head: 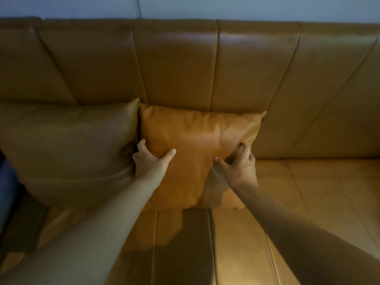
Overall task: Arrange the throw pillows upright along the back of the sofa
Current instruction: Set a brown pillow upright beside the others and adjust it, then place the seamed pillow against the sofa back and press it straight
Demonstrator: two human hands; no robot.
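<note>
An orange-tan leather throw pillow (197, 140) leans upright against the backrest of the tan leather sofa (176, 64), near the middle. My left hand (152, 161) grips its left edge, thumb on the front and fingers tucked behind. My right hand (238, 163) pinches its right side, bunching the leather. A larger, darker tan pillow (67, 140) stands upright against the backrest just to the left, its edge touching the orange pillow.
The sofa seat (308, 192) stretches bare to the right of the pillows. A dark object (8, 192) sits at the far left edge beside the large pillow. A pale wall (226, 7) rises behind the backrest.
</note>
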